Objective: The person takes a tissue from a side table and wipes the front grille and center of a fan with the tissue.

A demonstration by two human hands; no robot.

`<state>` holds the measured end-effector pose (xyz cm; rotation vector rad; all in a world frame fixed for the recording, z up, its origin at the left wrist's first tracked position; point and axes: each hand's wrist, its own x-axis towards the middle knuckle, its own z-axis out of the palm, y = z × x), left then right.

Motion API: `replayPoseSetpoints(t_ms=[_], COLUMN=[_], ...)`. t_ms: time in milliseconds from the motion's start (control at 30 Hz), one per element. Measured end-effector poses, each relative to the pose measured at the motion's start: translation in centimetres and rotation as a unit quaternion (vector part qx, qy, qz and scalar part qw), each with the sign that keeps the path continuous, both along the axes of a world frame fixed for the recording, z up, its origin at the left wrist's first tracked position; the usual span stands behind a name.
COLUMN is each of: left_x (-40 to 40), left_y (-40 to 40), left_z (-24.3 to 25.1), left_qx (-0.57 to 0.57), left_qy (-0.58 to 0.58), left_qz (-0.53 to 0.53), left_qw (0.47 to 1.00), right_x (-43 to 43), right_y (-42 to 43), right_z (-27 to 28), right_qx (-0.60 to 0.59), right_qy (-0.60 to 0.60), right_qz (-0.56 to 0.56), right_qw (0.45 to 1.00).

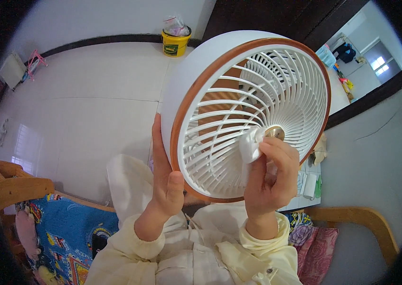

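A round white fan housing (218, 53) with a brown rim and a curved white grille (218, 124) stands tilted before me, above my lap. My left hand (165, 188) grips its lower left side, the thumb on the brown rim and the fingers along the white outer wall. In my right hand (275, 171) a crumpled white tissue or cloth (250, 144) is pinched between thumb and fingers. It touches the grille just left of the gold-coloured centre cap (275, 132). Part of the lower grille is hidden behind the right hand.
A yellow bucket (175, 44) with a plastic bag in it stands by the far wall. I sit on a wooden-armed seat (19, 188) with a blue patterned cover (72, 228). At right are a small white table (307, 201) and a red patterned cushion (316, 253). An open doorway lies beyond.
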<state>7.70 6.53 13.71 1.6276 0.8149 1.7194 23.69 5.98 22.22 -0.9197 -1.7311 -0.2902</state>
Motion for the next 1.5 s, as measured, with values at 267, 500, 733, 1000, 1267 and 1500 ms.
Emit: replayPoseSetpoints(t_ms=[267, 500, 733, 1000, 1267, 1500], left_x=[1.5, -0.1, 0.3, -0.3, -1.5, 1.4], left_y=[-0.3, -0.9, 0.2, 0.0, -4.2, -2.5], left_z=[0.2, 1.9, -0.4, 0.7, 3.5, 6.2], left_qx=[-0.036, -0.091, 0.010, -0.032, 0.141, 0.258], left_qy=[-0.180, -0.158, -0.090, -0.157, 0.234, 0.329], left_qz=[-0.082, -0.114, -0.049, -0.088, 0.281, 0.225], left_qw=[0.979, 0.977, 0.995, 0.983, 0.920, 0.880], right_x=[-2.2, -2.1, -0.8, -4.6, -1.3, 0.0], right_y=[-1.6, -1.1, -0.1, -1.9, -2.0, -2.5], right_z=[-0.7, -0.2, -0.2, -1.9, -0.9, -1.4], right_qx=[-0.009, -0.005, 0.018, 0.000, -0.043, -0.126], right_qy=[-0.083, -0.163, -0.084, -0.130, -0.004, 0.129], right_qz=[0.033, 0.098, -0.071, 0.099, 0.091, 0.141], right_qw=[0.996, 0.982, 0.994, 0.987, 0.995, 0.973])
